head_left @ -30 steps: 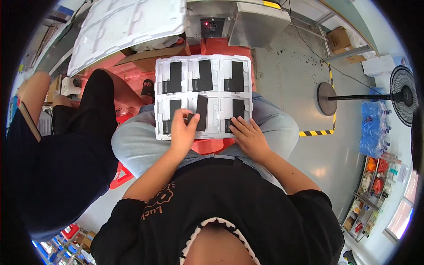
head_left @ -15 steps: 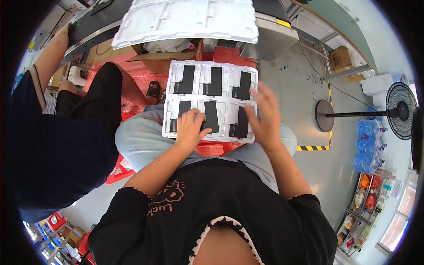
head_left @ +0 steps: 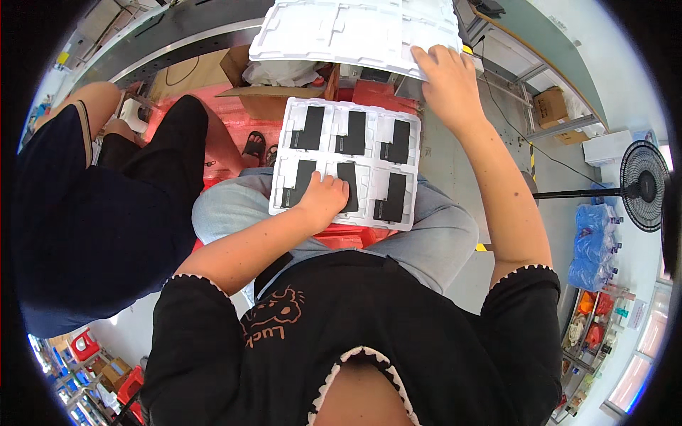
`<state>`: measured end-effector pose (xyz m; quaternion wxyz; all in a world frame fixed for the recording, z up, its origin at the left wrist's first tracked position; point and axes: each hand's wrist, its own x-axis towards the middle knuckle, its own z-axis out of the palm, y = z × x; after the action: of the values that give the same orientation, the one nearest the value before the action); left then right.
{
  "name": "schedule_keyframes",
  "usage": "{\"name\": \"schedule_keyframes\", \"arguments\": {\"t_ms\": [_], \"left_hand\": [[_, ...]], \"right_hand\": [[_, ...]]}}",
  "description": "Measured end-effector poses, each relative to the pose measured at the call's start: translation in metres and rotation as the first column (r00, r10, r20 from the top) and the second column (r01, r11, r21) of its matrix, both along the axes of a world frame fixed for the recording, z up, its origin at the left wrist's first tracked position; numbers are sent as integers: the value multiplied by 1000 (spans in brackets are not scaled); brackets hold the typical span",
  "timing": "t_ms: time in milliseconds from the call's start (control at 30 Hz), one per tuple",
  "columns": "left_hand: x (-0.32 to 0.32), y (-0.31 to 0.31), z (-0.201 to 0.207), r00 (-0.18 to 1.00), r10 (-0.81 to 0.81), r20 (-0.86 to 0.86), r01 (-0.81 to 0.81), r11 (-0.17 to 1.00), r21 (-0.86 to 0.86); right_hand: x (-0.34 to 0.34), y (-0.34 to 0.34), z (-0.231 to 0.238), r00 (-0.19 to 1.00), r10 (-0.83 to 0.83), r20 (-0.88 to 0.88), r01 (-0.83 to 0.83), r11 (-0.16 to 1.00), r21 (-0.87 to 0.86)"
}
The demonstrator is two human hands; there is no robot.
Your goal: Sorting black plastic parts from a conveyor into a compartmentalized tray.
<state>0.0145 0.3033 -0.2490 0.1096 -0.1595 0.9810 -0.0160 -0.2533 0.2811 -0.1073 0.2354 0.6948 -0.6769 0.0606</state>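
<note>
A white plastic tray [head_left: 284, 192] lies across my lap, with several flat black notched pieces, battery-like, in its compartments. My left hand [head_left: 325, 197] is over the lower middle compartment. Its fingers are bent and close together at the left edge of the black piece [head_left: 348, 177] there, which sits slightly tilted; the fingertips are partly hidden. Stretched forward, my right hand [head_left: 451, 82] grips the near right edge of another white plastic tray [head_left: 341, 32], which shows bare compartments on the bench ahead.
At my left sits another person [head_left: 106, 227] in dark clothes. An opened cardboard box [head_left: 270, 106] stands under the bench [head_left: 177, 53]. To the right are a black fan [head_left: 643, 184] on a stand and blue plastic-wrapped bundles [head_left: 595, 241].
My right hand has moved from beside the lap tray forward to the far tray's edge. The left hand's fingers have drawn together and shifted right over the lower middle piece.
</note>
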Motion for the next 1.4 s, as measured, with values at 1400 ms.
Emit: {"name": "schedule_keyframes", "arguments": {"t_ms": [1400], "left_hand": [[47, 11, -65, 777, 426, -463, -237, 880, 413]], "right_hand": [[63, 178, -68, 831, 321, 454, -358, 934, -6]]}}
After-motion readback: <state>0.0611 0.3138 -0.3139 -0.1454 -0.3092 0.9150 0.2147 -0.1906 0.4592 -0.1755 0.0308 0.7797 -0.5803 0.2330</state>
